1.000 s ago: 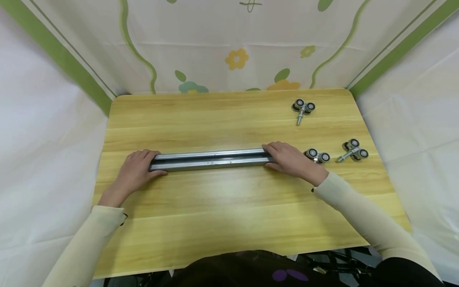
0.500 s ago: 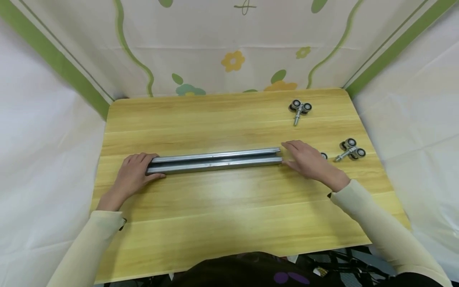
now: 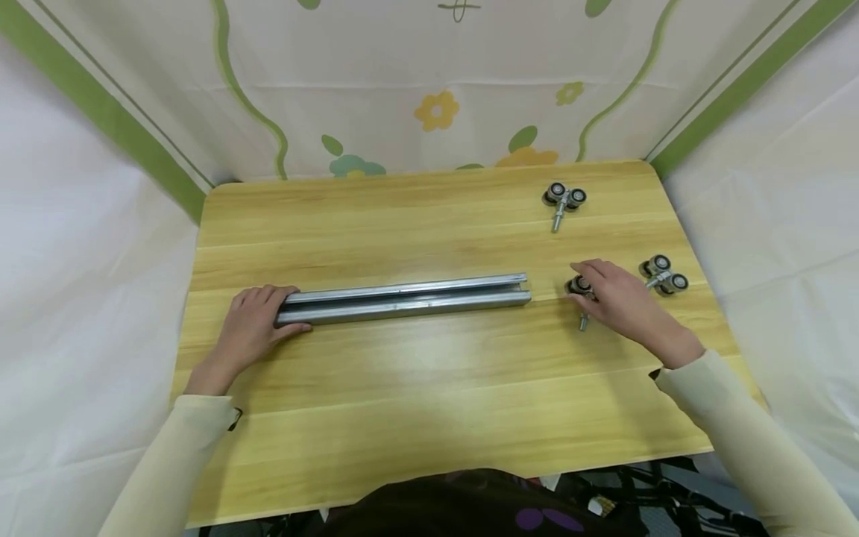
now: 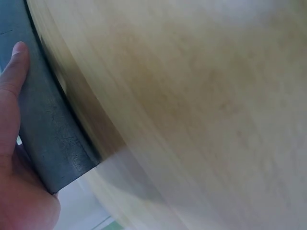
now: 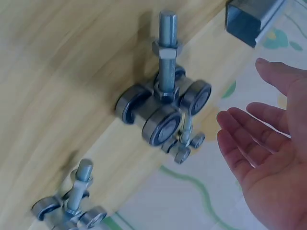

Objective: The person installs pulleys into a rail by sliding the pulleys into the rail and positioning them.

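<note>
The left hand (image 3: 251,321) grips the left end of the long silver metal rail (image 3: 403,307) on the pale wooden bench (image 3: 403,403), presumably steadying it with its slot upward and its right end free. Near that end, the right hand (image 3: 620,304), fingers loose and holding nothing, is beside a steel four-wheeled trolley with a threaded bolt (image 5: 165,84), a placing that seems to keep it within easy reach. The head view half hides this trolley, whereas the right wrist view shows its wheels, the gap to the fingers and the rail's hollow end.
</note>
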Available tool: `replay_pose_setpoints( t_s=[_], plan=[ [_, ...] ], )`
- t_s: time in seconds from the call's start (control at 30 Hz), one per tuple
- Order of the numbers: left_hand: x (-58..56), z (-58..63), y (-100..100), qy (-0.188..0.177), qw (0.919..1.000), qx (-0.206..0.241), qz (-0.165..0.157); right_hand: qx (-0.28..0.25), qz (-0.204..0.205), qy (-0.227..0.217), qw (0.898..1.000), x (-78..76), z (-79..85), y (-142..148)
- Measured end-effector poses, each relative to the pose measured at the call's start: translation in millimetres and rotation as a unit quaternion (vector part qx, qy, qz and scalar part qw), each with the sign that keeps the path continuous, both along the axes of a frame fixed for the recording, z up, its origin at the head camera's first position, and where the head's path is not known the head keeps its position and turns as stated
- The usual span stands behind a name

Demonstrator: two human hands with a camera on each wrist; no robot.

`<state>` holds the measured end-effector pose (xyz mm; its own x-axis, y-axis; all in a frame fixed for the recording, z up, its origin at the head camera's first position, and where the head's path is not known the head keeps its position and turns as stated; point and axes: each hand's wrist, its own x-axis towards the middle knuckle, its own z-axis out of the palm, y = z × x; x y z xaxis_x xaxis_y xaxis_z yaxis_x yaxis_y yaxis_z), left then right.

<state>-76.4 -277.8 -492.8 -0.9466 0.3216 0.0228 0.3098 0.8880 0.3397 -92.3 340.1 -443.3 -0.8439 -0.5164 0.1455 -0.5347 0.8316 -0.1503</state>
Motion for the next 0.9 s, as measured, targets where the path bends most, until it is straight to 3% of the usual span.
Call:
replay_pose_setpoints(
  t_s=[0.23,0.6,0.73,0.9],
  plan=[
    [-0.6,-2.0,-1.6,0.010,1.0000,-0.002,-0.001,0.002,-0.024,0.011,1.000,12.4,4.6,15.7],
    [-0.7,-1.9,-1.3,0.014,0.9999,0.000,-0.004,0.011,-0.043,0.021,0.999,31.6,-11.0,22.1],
    [-1.2,-2.2,-0.8,0.016,0.9999,-0.001,-0.002,0.008,-0.054,0.009,0.998,37.0,-17.7,21.6],
    [0.1,-3.2,-0.5,0.018,0.9998,-0.002,0.000,-0.003,-0.078,-0.037,0.996,43.3,-24.9,18.8]
  ],
)
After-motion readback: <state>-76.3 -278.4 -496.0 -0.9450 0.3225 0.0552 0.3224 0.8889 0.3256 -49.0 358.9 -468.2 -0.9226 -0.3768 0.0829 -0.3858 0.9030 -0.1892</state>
